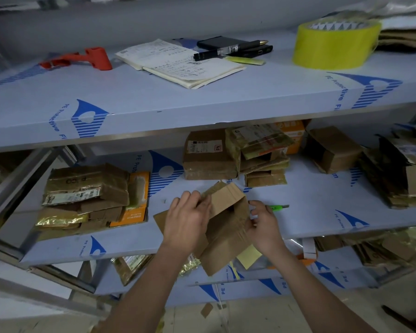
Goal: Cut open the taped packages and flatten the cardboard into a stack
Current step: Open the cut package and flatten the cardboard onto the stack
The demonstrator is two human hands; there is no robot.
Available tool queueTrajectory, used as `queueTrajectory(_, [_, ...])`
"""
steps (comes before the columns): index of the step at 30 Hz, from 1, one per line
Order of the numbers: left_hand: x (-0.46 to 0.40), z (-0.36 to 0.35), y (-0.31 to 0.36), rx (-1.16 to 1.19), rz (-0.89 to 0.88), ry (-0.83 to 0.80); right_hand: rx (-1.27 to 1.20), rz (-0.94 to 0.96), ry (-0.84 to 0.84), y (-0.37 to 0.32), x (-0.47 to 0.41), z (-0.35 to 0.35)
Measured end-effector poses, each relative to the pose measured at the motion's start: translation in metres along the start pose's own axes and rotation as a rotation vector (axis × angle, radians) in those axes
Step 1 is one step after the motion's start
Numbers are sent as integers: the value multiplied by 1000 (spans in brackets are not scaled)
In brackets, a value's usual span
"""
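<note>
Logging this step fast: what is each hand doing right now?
Left hand: grips the cardboard box.
Right hand: fingers curled on the box's right side.

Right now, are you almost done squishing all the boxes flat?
Not yet. Done: a stack of flattened cardboard lies at the left of the middle shelf. In hand: the left hand and right hand hold an opened small box, not yet flat. The green cutter lies beside it. Left: a taped package and other boxes wait further back.
</note>
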State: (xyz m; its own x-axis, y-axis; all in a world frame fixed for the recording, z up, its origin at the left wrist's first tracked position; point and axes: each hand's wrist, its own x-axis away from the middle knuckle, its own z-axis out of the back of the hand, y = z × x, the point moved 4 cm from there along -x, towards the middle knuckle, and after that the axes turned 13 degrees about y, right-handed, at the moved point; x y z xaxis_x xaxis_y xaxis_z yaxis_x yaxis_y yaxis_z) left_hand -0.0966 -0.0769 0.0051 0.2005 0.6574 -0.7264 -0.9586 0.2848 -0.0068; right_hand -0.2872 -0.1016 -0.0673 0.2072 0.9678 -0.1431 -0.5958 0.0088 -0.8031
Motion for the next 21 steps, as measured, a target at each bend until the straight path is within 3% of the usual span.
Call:
queueTrajectory(5, [17, -2, -8, -44, 87, -256, -10, -5, 45, -9, -2, -10])
queueTrajectory(8, [17, -10, -17, 147, 242, -398, 31, -28, 95, -14, -10, -17])
queueTrajectory(10, [15, -13, -24, 275, 313, -416, 86, -60, 139, -20, -15, -21])
queueTrajectory(16, [3, -13, -35, 329, 366, -490, 249, -202, 245, -30, -30, -31])
queueTrajectory(21, [1, -16, -39, 352, 398, -486, 272, -164, 269, -31, -35, -32])
